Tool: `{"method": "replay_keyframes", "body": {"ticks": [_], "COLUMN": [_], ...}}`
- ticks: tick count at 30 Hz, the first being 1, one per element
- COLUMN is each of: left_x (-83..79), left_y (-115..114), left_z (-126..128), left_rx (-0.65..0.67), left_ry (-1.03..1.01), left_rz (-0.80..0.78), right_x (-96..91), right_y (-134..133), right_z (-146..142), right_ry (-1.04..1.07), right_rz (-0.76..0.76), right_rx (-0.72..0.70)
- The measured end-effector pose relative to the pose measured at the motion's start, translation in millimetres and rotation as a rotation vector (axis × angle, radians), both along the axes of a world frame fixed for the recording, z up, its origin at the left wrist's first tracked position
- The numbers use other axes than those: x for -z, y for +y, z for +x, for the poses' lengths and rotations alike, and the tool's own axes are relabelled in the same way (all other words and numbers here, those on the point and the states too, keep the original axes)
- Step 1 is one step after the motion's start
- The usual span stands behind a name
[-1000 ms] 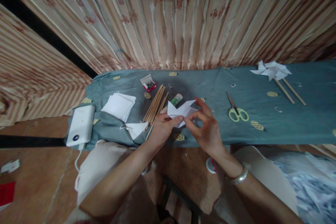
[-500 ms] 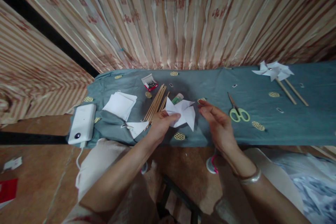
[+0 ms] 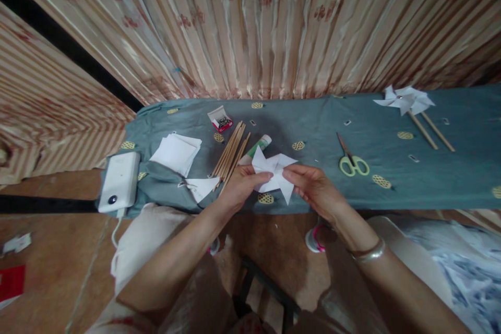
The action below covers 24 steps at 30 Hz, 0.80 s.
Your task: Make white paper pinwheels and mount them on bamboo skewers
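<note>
A white folded paper pinwheel shape is held just above the front edge of the blue-grey cloth table. My left hand pinches its left side with thumb and fingers. My right hand grips its lower right points with curled fingers. Just behind the paper lie a bundle of wooden sticks and a green glue stick.
A stack of white paper squares, a small red box of pins, a cut paper piece and a white power bank lie to the left. Yellow-handled scissors lie to the right. Finished pinwheels on sticks rest at far right.
My right hand let go of the paper half a second ago, drew off to the right, and has now come back onto its lower right points. My left hand kept hold.
</note>
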<state>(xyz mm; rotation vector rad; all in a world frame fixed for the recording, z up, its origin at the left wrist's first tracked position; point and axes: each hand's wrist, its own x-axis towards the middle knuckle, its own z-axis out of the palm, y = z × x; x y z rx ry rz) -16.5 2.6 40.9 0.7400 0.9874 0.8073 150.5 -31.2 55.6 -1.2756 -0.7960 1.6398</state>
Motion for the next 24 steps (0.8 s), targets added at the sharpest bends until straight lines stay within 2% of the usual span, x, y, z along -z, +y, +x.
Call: {"method": "replay_keyframes", "body": {"ticks": [8, 15, 20, 24], "left_x": [-0.9, -1.8, -3.3, -5.4], "left_y": [-1.1, -0.8, -1.1, -2.5], "left_z": [0.9, 0.9, 0.6, 1.6], "left_rx": [0.017, -0.019, -0.006, -0.011], "left_ry": [-0.028, -0.027, -0.029, -0.022], "left_rz": [-0.008, -0.023, -0.014, 0.006], "right_x": [0.9, 8.1, 7.7, 5.9], "right_y": [0.7, 1.2, 1.4, 0.4], "right_z": [-2.4, -1.3, -1.0, -5.4], "right_ry": [-0.254, -0.141, -0.197, -0.274], "right_rz": [0.152, 0.101, 0.152, 0.161], "right_rx": [-0.005, 0.082, -0.018, -0.040]}}
